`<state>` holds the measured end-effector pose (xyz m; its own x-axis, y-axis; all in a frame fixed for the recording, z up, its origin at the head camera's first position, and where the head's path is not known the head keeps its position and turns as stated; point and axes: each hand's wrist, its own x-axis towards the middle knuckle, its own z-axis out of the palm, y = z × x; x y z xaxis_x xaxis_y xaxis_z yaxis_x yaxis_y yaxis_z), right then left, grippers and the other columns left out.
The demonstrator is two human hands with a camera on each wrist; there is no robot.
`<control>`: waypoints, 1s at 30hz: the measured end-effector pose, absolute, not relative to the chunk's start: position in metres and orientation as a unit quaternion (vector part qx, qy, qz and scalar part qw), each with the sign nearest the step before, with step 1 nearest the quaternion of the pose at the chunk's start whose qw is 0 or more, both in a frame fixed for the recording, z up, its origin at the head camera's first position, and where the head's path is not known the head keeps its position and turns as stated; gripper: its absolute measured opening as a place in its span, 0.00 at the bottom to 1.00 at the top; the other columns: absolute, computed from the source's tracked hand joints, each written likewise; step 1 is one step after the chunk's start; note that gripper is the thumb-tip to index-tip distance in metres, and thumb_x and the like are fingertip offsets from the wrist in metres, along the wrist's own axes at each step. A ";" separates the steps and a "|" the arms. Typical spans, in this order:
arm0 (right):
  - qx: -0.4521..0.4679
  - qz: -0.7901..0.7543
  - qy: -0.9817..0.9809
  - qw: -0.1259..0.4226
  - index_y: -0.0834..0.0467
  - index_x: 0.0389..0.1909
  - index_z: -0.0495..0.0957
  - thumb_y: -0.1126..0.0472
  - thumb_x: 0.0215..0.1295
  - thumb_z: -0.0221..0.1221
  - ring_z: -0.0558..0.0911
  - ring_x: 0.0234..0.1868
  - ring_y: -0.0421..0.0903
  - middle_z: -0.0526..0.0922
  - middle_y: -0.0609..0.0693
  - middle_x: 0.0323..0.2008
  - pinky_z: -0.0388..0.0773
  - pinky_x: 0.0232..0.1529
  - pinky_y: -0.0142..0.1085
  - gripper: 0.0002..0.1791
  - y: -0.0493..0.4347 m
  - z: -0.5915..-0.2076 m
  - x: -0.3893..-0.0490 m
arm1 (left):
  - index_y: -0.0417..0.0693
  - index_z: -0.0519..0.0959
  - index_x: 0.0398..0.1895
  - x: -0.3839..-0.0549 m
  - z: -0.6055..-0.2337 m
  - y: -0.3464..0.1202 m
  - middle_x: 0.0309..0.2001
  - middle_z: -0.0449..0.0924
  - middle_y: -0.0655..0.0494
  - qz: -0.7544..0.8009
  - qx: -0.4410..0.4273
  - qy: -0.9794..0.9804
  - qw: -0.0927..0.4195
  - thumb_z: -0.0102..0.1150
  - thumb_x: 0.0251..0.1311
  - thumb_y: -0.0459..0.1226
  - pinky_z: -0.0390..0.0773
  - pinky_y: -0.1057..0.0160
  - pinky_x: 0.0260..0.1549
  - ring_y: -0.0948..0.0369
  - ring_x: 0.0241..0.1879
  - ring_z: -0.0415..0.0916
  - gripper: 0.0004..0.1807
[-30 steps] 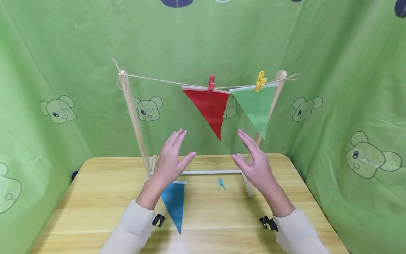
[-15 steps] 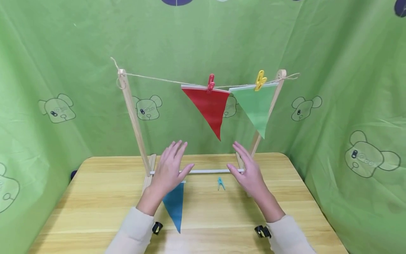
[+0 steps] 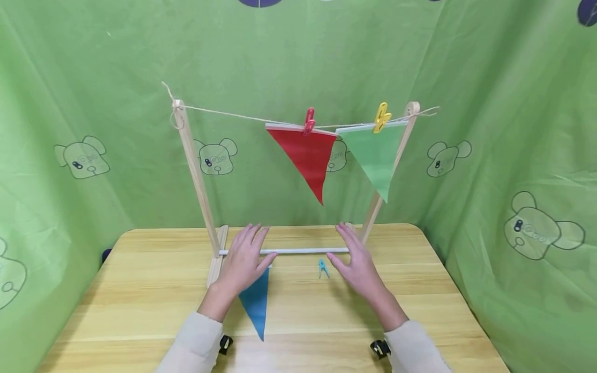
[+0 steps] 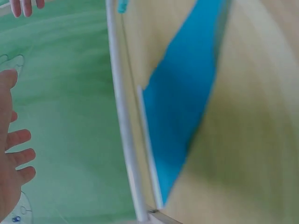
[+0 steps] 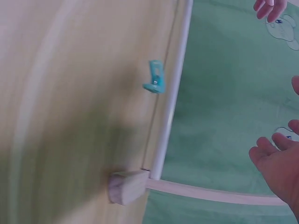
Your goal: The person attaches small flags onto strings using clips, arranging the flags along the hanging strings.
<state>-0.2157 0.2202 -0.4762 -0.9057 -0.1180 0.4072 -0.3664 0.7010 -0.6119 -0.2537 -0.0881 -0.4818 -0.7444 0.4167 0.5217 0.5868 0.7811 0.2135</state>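
Observation:
My left hand (image 3: 243, 261) hovers with fingers spread over the top of a blue triangular flag (image 3: 256, 303), hiding its upper left corner. The flag lies on the table, its white edge toward the back. My right hand (image 3: 358, 265) is held palm inward, fingers extended, just right of a small teal clothespin (image 3: 323, 269) on the tabletop. Neither hand holds anything. Above them, a red flag (image 3: 308, 158) hangs from a string (image 3: 228, 113) by a red clothespin (image 3: 309, 122). To its right a light green flag (image 3: 377, 155) hangs by a yellow clothespin (image 3: 381, 118).
The string is tied between two wooden posts, the left post (image 3: 196, 176) and the right post (image 3: 402, 140). A white rod (image 3: 303, 251) joins their bases low across the back. Green printed curtain (image 3: 116, 62) surrounds the wooden table (image 3: 154, 300).
Both hands have come down toward the tabletop, and the right hand has also moved inward, nearer the teal clothespin. The flags and pins keep their places; the view shifts slightly.

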 end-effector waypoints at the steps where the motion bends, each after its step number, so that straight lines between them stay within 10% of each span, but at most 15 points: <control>1: 0.132 0.361 -0.908 0.165 0.58 0.79 0.59 0.57 0.68 0.68 0.57 0.81 0.60 0.58 0.56 0.80 0.56 0.77 0.61 0.42 0.220 -0.479 -0.216 | 0.41 0.70 0.71 -0.254 -0.486 -0.090 0.68 0.73 0.40 -0.185 -0.275 -0.915 0.231 0.64 0.69 0.52 0.65 0.42 0.73 0.41 0.71 0.68 0.36; 30: 0.042 0.376 -0.926 0.005 0.64 0.78 0.57 0.51 0.65 0.71 0.78 0.63 0.60 0.69 0.66 0.69 0.79 0.62 0.54 0.48 0.209 -0.538 -0.222 | 0.32 0.74 0.65 -0.256 -0.548 -0.122 0.62 0.78 0.34 -0.177 -0.214 -0.952 0.126 0.68 0.66 0.48 0.68 0.42 0.71 0.38 0.65 0.73 0.34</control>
